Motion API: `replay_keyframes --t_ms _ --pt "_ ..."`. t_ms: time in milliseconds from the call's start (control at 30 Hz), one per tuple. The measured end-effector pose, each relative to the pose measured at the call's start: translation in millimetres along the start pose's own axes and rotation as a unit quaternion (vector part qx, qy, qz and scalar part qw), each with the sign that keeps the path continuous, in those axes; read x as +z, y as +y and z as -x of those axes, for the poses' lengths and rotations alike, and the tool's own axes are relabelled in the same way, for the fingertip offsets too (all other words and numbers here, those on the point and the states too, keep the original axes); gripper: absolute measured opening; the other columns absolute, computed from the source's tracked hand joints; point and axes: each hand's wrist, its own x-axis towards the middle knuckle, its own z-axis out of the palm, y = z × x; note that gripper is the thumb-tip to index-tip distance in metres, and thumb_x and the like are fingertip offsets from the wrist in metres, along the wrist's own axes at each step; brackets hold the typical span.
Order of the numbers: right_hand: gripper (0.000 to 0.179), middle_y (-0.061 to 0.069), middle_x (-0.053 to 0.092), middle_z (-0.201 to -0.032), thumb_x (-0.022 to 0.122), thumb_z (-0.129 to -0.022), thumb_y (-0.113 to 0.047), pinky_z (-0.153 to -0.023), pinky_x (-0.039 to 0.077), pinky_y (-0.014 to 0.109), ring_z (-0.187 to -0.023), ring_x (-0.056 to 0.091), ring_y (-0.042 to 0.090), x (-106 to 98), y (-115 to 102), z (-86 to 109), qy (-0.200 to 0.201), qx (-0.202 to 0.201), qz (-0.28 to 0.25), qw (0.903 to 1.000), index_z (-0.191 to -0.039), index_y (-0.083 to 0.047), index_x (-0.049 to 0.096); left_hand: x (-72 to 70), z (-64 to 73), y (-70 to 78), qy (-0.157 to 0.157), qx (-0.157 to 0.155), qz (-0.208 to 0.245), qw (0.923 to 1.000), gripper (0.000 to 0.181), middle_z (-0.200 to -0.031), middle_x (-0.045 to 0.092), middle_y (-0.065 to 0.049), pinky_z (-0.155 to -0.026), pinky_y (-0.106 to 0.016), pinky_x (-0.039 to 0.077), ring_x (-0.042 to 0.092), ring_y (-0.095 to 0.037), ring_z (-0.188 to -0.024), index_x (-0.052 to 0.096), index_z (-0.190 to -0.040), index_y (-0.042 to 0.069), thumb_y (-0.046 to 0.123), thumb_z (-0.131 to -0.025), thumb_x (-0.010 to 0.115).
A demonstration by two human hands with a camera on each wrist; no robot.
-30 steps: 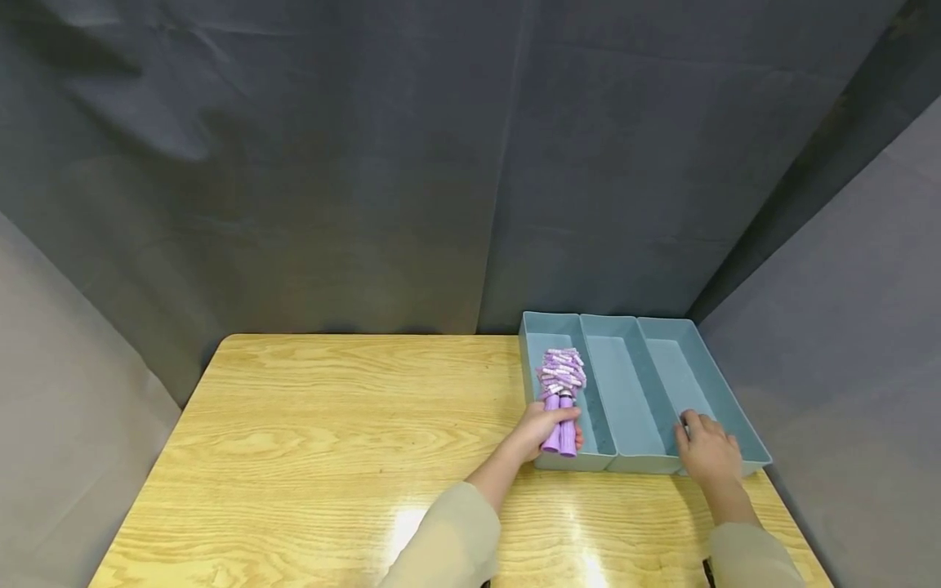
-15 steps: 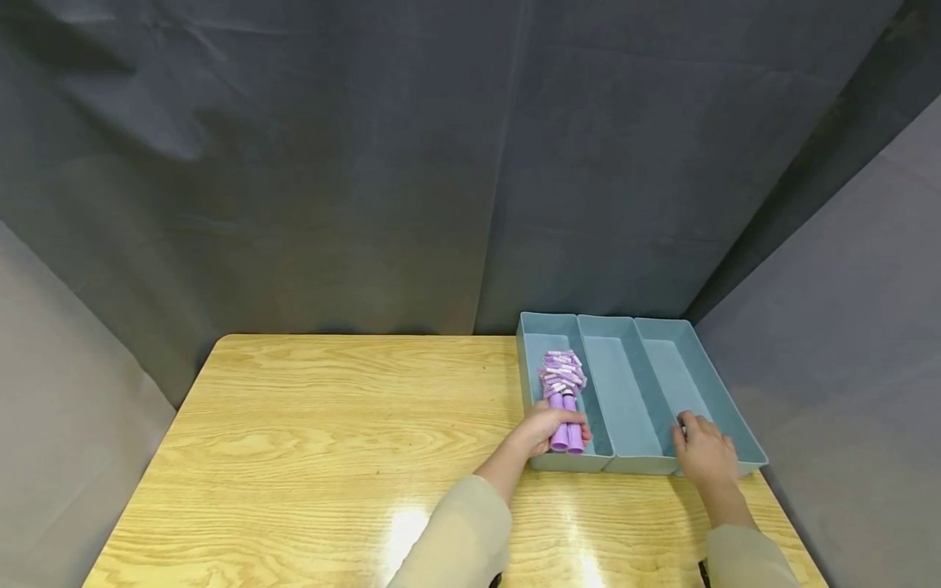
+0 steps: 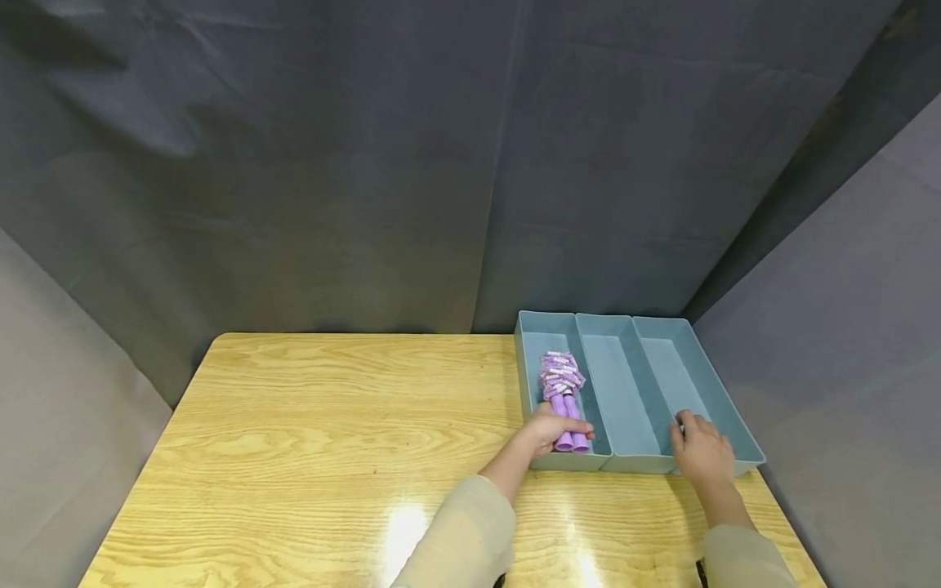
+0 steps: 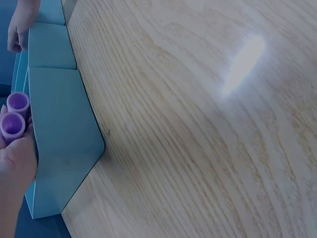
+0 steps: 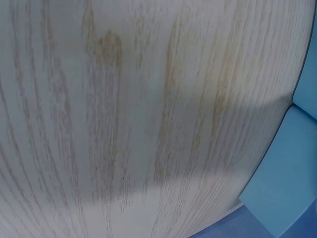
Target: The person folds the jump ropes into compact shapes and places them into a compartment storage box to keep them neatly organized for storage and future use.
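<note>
A purple-and-white beaded jump rope (image 3: pixel 562 374), bundled with its two purple handles side by side, is over the left compartment of a blue-grey tray (image 3: pixel 570 461). My left hand (image 3: pixel 547 428) grips the handles, thumb across their top, at the compartment's front end. The left wrist view shows the hollow handle ends (image 4: pixel 13 124) facing the camera, with the hand under them. My right hand (image 3: pixel 704 451) rests over the front of the right compartment, fingers bent loosely downward near the divider, holding nothing visible; its fingertips are partly hidden.
The tray's three long compartments lie side by side at the right end of a wooden table (image 3: pixel 294 457). Dark cloth (image 3: pixel 353 163) hangs behind the table, and a grey panel (image 3: pixel 853 343) rises close along the right side.
My left hand has shifted slightly right and lower with the jump rope, bringing the handles inside the left compartment's front end. The right hand stays in place at the tray.
</note>
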Motion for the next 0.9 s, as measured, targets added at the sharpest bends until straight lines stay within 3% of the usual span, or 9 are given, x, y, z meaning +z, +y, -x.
replay_keyframes --t_ms 200,333,533,700,900 --pt "0.032 0.025 0.050 -0.110 0.034 -0.099 -0.027 -0.073 0.036 0.059 -0.101 0.046 0.044 0 0 0.7 0.006 0.000 -0.002 1.0000 -0.115 -0.001 0.044 6.6 2.9 -2.4 0.085 0.014 -0.044 0.9953 0.036 -0.080 0.064 -0.008 -0.065 -0.030 0.056 0.065 -0.021 -0.070 0.056 -0.100 0.000 0.002 -0.070 0.075" --pt "0.033 0.025 0.050 -0.110 0.034 -0.099 -0.027 -0.073 0.036 0.059 -0.100 0.046 0.044 0 -1 1.2 0.006 0.003 -0.004 1.0000 -0.116 -0.001 0.044 10.8 5.1 -3.2 0.117 0.021 -0.071 0.9904 0.036 -0.082 0.061 -0.006 -0.066 -0.029 0.055 0.063 -0.018 -0.071 0.054 -0.102 -0.001 0.002 -0.071 0.074" --pt "0.034 0.024 0.051 -0.110 0.034 -0.099 -0.028 -0.074 0.035 0.059 -0.101 0.045 0.044 -1 -3 1.7 0.002 0.007 -0.008 0.9999 -0.116 0.000 0.044 13.6 6.3 -3.4 0.137 0.027 -0.092 0.9859 0.037 -0.082 0.059 -0.006 -0.065 -0.028 0.055 0.062 -0.018 -0.070 0.051 -0.104 -0.002 0.006 -0.075 0.072" --pt "0.033 0.023 0.052 -0.108 0.034 -0.099 -0.028 -0.071 0.036 0.057 -0.099 0.047 0.043 0 -2 1.0 0.006 0.004 -0.007 0.9999 -0.115 -0.001 0.045 15.0 6.5 -2.9 0.157 0.026 -0.085 0.9835 0.038 -0.082 0.059 -0.008 -0.063 -0.029 0.055 0.062 -0.020 -0.070 0.050 -0.106 -0.002 0.006 -0.077 0.071" --pt "0.033 0.023 0.053 -0.106 0.034 -0.099 -0.028 -0.070 0.036 0.057 -0.097 0.048 0.043 2 0 -0.1 0.010 0.005 -0.004 0.9999 -0.114 -0.001 0.046 15.2 4.5 -3.2 0.160 0.019 -0.076 0.9840 0.036 -0.081 0.059 -0.008 -0.062 -0.029 0.054 0.062 -0.021 -0.071 0.050 -0.108 -0.004 0.005 -0.078 0.069"
